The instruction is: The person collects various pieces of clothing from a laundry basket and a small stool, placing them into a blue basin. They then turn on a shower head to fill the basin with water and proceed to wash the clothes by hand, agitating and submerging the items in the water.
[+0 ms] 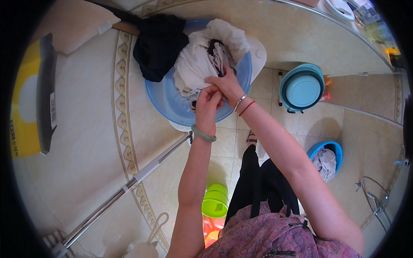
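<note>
A pale blue basin (159, 101) holds a heap of laundry. A cream-white garment (193, 64) lies bunched on top, with a greyish, dark-edged cloth (223, 56) folded against it. At the near side of the heap my two hands meet. My left hand (208, 103) is closed, its fingertips pinched together; what they hold, if anything, is hidden. My right hand (229, 88) lies just beside it, thumb and fingers closed at the cream-white garment's edge. A black garment (161, 45) hangs over the basin's far left side.
A teal folding basin (303, 88) leans by the wall at right. Below it stands a blue bucket (340, 150) with grey cloth inside. A lime-green bucket (215, 202) is near my legs. A metal pole (144, 172) slants across the left; a yellow-and-black package (34, 94) is at far left.
</note>
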